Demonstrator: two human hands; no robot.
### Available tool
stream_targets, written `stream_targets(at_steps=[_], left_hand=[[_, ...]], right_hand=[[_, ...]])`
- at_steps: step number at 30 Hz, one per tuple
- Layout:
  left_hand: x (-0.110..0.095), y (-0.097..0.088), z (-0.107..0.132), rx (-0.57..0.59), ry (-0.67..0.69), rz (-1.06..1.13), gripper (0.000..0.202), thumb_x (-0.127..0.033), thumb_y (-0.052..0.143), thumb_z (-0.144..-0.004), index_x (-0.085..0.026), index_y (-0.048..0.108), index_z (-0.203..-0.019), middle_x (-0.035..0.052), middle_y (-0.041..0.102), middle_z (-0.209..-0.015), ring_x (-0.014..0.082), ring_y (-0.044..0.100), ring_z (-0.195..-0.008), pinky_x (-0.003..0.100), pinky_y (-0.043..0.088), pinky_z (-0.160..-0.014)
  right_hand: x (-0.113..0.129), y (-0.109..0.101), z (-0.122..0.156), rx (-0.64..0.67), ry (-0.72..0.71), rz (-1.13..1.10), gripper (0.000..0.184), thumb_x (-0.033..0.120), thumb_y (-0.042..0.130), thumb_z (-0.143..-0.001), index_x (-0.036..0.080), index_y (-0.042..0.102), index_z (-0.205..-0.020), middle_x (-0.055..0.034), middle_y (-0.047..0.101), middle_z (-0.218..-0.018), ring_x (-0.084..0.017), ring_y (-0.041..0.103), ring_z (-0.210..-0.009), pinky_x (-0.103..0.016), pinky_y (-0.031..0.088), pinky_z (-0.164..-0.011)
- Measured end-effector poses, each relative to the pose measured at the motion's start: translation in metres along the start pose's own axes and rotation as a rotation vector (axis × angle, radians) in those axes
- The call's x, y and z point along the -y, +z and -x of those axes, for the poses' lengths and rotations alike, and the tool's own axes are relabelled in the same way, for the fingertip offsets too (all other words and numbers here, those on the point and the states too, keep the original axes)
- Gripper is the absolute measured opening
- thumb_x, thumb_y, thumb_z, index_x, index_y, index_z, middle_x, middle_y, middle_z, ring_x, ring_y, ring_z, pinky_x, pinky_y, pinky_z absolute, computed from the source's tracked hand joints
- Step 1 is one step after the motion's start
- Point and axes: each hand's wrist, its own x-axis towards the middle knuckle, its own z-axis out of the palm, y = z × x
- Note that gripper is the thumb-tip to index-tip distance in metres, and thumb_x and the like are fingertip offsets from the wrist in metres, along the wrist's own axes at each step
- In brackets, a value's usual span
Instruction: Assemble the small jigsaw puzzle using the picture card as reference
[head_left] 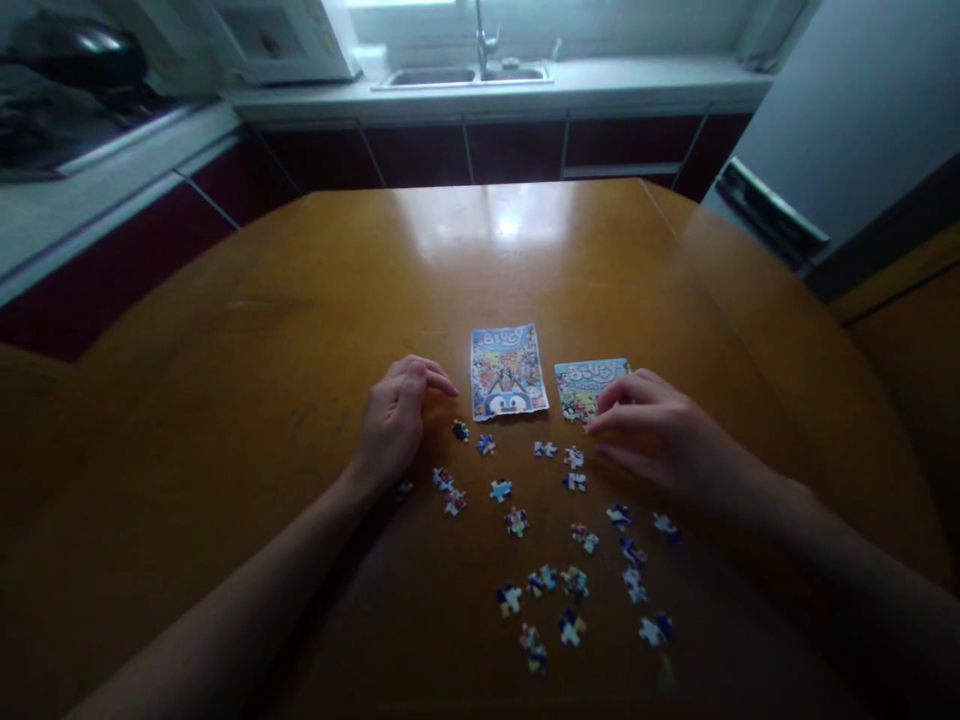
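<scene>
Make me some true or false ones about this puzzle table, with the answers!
1. Loose puzzle pieces lie scattered on the wooden table. True.
2. The left hand holds a cup. False: it rests curled on the table, left of the bigger picture card.
3. The right hand reaches the smaller picture card with its fingers. True.
4. All the pieces are joined into one finished picture. False: they lie apart.
5. A sink stands behind the table. True.
</scene>
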Motion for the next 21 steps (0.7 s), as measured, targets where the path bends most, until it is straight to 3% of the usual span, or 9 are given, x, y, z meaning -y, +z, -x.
stream_targets(at_steps=[4, 8, 13, 16, 18, 21], left_hand=[[0.002, 0.000, 0.000, 0.002, 0.009, 0.012, 0.053, -0.043, 0.034, -0.102, -0.020, 0.071, -0.072, 0.0067, 0.066, -0.092, 0.0198, 0.060, -0.088, 0.035, 0.049, -0.085], [0.002, 0.000, 0.000, 0.000, -0.012, -0.004, 0.054, -0.045, 0.033, -0.102, -0.020, 0.071, -0.072, 0.0072, 0.067, -0.092, 0.0209, 0.060, -0.089, 0.036, 0.049, -0.084], [0.002, 0.000, -0.001, 0.003, -0.006, -0.007, 0.054, -0.044, 0.033, -0.102, -0.021, 0.071, -0.071, 0.0074, 0.067, -0.093, 0.0212, 0.060, -0.089, 0.038, 0.049, -0.086], [0.002, 0.000, -0.001, 0.003, -0.011, -0.002, 0.055, -0.046, 0.033, -0.102, -0.021, 0.071, -0.071, 0.0076, 0.067, -0.092, 0.0217, 0.060, -0.090, 0.038, 0.050, -0.085], [0.002, 0.000, -0.001, 0.004, -0.010, 0.000, 0.055, -0.046, 0.034, -0.102, -0.021, 0.071, -0.072, 0.0076, 0.067, -0.092, 0.0216, 0.060, -0.090, 0.037, 0.050, -0.084], [0.001, 0.000, -0.001, 0.003, -0.002, 0.001, 0.054, -0.045, 0.035, -0.101, -0.020, 0.071, -0.071, 0.0074, 0.066, -0.091, 0.0211, 0.061, -0.089, 0.037, 0.049, -0.085]], right_hand=[[0.024, 0.002, 0.007, 0.347, -0.136, -0.040, 0.011, 0.023, 0.063, -0.094, 0.025, 0.073, -0.092, -0.0043, 0.064, -0.097, -0.019, 0.055, -0.093, -0.033, 0.046, -0.081], [0.034, 0.007, 0.010, 0.466, -0.168, -0.041, 0.014, 0.020, 0.063, -0.093, 0.026, 0.073, -0.086, -0.0034, 0.065, -0.095, -0.019, 0.054, -0.094, -0.033, 0.045, -0.081], [0.030, 0.010, 0.010, 0.467, -0.147, -0.028, 0.010, 0.014, 0.064, -0.090, 0.021, 0.067, -0.084, -0.0041, 0.065, -0.096, -0.019, 0.055, -0.094, -0.034, 0.046, -0.082], [0.027, 0.009, 0.009, 0.459, -0.094, -0.111, 0.014, 0.009, 0.061, -0.089, 0.020, 0.066, -0.081, -0.0023, 0.067, -0.089, -0.015, 0.059, -0.084, -0.030, 0.048, -0.076], [0.024, 0.008, 0.008, 0.379, -0.020, -0.164, 0.016, 0.008, 0.060, -0.088, 0.019, 0.068, -0.080, -0.0010, 0.067, -0.082, -0.013, 0.060, -0.074, -0.027, 0.048, -0.069], [0.016, 0.005, 0.004, 0.118, 0.166, -0.189, 0.012, 0.014, 0.063, -0.087, 0.019, 0.071, -0.081, -0.0007, 0.070, -0.076, -0.013, 0.062, -0.068, -0.027, 0.048, -0.063]])
